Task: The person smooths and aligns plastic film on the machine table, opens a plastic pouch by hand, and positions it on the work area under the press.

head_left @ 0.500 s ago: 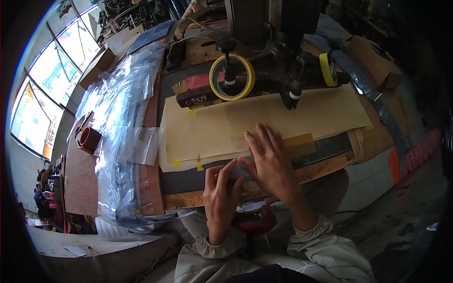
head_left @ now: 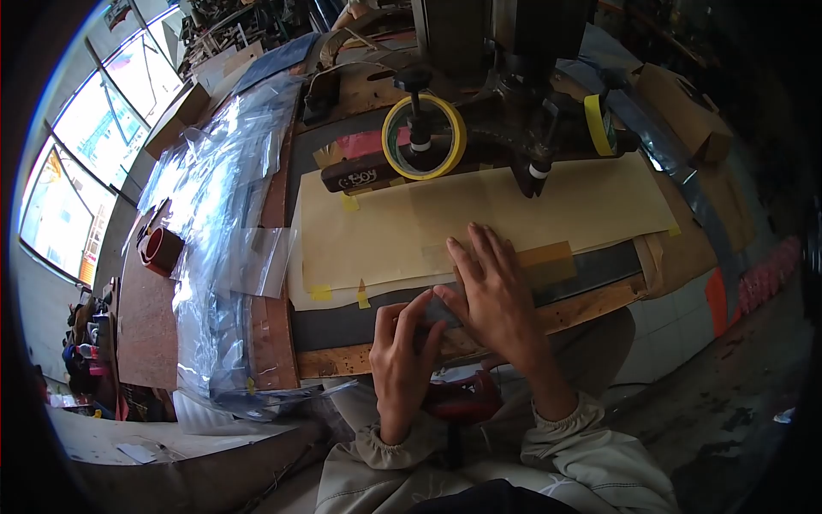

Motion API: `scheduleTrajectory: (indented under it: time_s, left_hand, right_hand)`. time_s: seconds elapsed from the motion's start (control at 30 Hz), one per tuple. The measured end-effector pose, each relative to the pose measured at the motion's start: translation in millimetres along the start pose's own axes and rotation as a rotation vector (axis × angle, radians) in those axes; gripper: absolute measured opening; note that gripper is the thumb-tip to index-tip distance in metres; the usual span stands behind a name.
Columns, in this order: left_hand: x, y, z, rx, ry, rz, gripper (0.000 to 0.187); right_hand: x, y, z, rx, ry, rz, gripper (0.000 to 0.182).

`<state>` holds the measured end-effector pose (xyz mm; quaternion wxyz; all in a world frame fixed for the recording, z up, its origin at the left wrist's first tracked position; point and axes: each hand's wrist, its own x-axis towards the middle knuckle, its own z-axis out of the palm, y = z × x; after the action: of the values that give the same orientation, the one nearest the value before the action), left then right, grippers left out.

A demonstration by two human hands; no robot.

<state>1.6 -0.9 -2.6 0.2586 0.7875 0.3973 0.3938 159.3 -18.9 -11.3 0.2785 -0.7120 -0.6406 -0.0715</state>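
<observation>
My right hand (head_left: 497, 300) lies with its fingers stretched out on the tan sheet (head_left: 377, 231), beside a strip of brown tape (head_left: 548, 261). Its thumb reaches left toward the other hand. At the front edge of the table, my left hand (head_left: 402, 355) is loosely bent, with a gap between thumb and index finger and nothing visible in it. Its index fingertip meets the right thumb at the near side of the sheet. Small yellow tape pieces (head_left: 363, 300) stick to the sheet's left front edge.
Behind the sheet is a dark machine bar (head_left: 351, 178), with a yellow tape roll (head_left: 458, 141) hung on one knob and another roll (head_left: 595, 124) farther right. Clear plastic sheets (head_left: 218, 206) cover the left side. A brown tape roll (head_left: 161, 251) lies at far left.
The right hand's fingertips have shifted very slightly on the sheet. The left hand stays almost as it was.
</observation>
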Motion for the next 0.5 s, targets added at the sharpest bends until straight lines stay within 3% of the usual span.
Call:
scheduleTrajectory:
  time_s: [0.5]
  left_hand:
    - [-0.7, 1.4, 0.8, 0.044, 0.015, -0.008, 0.043]
  right_hand:
    - [-0.2, 0.5, -0.4, 0.021, 0.007, 0.011, 0.061]
